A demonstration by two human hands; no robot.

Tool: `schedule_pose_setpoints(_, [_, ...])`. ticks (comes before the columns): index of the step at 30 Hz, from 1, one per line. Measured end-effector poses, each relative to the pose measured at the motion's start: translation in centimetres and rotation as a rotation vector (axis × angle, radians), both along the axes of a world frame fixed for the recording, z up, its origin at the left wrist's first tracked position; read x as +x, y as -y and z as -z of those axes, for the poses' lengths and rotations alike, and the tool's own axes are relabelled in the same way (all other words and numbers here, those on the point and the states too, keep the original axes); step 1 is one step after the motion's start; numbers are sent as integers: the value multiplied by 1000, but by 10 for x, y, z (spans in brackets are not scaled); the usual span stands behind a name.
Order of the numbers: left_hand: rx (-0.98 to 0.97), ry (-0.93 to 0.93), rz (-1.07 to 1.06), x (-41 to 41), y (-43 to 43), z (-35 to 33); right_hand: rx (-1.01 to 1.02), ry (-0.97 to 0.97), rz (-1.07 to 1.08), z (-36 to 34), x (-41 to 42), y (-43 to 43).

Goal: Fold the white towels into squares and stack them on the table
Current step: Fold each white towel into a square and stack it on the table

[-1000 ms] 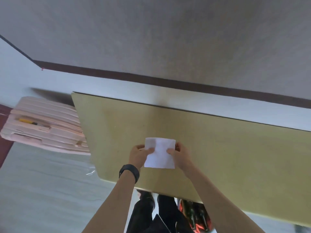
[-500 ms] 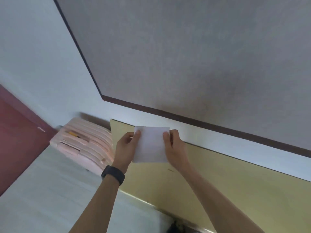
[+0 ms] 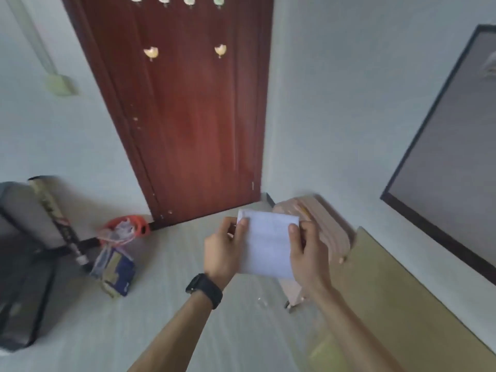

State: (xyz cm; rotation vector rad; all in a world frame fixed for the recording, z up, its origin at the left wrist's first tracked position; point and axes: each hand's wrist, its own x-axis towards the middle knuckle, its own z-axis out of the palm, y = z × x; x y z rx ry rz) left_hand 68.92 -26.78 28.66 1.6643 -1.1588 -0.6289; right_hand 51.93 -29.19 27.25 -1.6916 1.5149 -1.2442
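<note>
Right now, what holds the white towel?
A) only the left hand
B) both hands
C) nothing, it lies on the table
B: the left hand and the right hand each pinch one side of the white towel, held up in the air.

Left hand (image 3: 224,251) and right hand (image 3: 308,253) hold a folded white towel (image 3: 268,245) above the floor (image 3: 161,318).

towel (image 3: 269,245): white, smooth, matt | door (image 3: 193,116): glossy red-brown wood | table (image 3: 402,299): matt yellowish top
</note>
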Motion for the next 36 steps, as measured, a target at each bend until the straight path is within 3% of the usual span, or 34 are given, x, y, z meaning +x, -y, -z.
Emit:
schedule_pose_setpoints(7, [-53, -62, -501, 213, -112, 8, -38, 2, -460, -1, 239, -42])
schedule_pose_setpoints(17, [-59, 36, -1039, 425, -251, 15, -17, 56, -962, 12, 520, -124])
schedule_pose_setpoints(22, [-118, -68, -1229, 537, -273, 18, -23, 100, -1081, 18, 653, -140])
schedule_pose_setpoints(36, [-95, -161, -1471, 795, -384, 44, 91, -5, -1387, 40, 949, -239])
